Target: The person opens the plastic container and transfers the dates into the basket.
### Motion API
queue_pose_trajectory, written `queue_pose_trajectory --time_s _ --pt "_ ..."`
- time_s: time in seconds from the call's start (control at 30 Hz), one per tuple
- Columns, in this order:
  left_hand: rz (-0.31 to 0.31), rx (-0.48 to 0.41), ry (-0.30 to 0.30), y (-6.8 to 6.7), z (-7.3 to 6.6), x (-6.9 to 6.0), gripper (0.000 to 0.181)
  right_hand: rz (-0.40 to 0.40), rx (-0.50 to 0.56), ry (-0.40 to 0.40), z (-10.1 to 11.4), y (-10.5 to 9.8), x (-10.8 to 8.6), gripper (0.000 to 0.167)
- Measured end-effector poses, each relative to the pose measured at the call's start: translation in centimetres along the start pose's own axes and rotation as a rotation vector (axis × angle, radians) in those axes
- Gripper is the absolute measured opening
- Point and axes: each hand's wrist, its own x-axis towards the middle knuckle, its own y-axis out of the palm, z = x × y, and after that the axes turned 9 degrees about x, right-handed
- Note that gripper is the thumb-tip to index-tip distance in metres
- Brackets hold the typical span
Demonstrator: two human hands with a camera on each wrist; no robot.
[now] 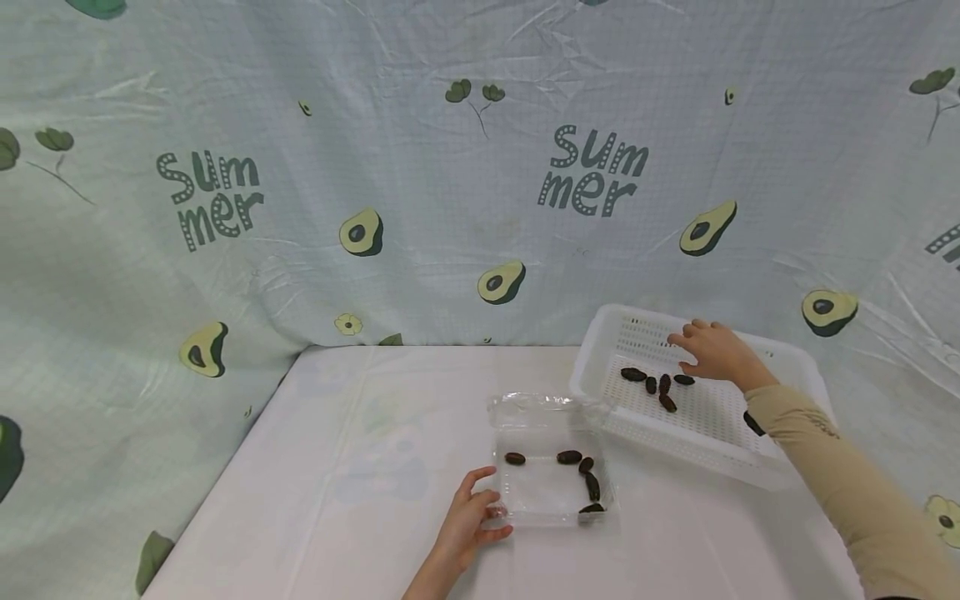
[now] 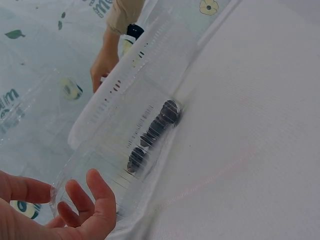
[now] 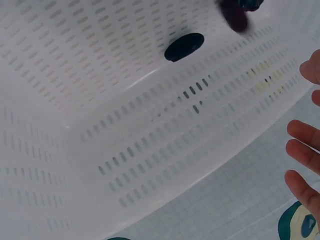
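Note:
My left hand [image 1: 467,518] grips the left side of a clear plastic box [image 1: 547,518] with its lid folded back. In the left wrist view its thumb and curled fingers [image 2: 102,202] are at the box's edge. Several dark brown dates [image 1: 592,487] lie in the box, mostly along its right side. My right hand [image 1: 716,354] hovers over the white perforated basket [image 1: 806,367], its fingers apart. More dates [image 1: 633,374] rest in the basket below and left of that hand. In the right wrist view one date [image 3: 234,16] looks blurred, away from the fingertips [image 3: 298,184].
A white-covered table [image 1: 375,467] carries both containers, the basket behind and right of the box. The box's folded lid [image 1: 536,408] reaches the basket's near left corner. A hanging sheet [image 1: 420,167] printed with avocados stands behind the table.

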Motion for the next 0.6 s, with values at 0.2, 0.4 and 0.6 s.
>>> queue_pose_trajectory --time_s 0.2,0.4,0.6 --pt "0.001 0.003 -0.001 -0.1 0.0 -0.3 0.047 0.009 0.021 0.029 0.4 -0.2 -0.3 0.036" --pt "0.003 0.005 -0.001 -0.1 -0.1 -0.3 0.047 -0.021 0.086 0.030 1.0 -1.3 -0.7 0.032" --pt "0.008 0.004 0.002 -0.1 0.0 -0.4 0.047 -0.115 0.129 0.002 2.0 -2.8 -1.5 0.023"
